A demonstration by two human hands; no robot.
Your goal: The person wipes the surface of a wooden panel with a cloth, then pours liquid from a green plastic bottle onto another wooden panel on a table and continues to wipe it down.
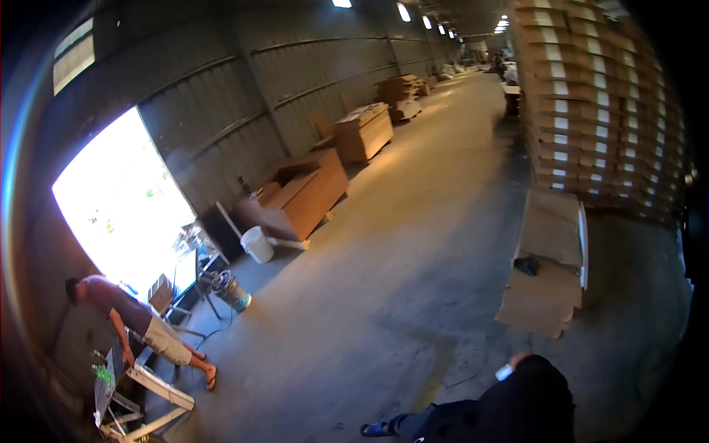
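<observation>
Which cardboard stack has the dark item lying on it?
The low flat stack on the floor at right, before the tall wall of stacked boxes. A dark item lies on it; the left-wall stacks show none.

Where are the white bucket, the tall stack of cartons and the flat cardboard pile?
white bucket (pixel 257 244): head view, on its side wall.
tall stack of cartons (pixel 591 111): head view, on its front face.
flat cardboard pile (pixel 548 266): head view, top sheet.

Long warehouse, corrugated metal wall (pixel 221 96), concrete floor (pixel 413 244), bright open doorway (pixel 122 203), ceiling lights (pixel 403 11), stacked boards (pixel 598 103)
</observation>
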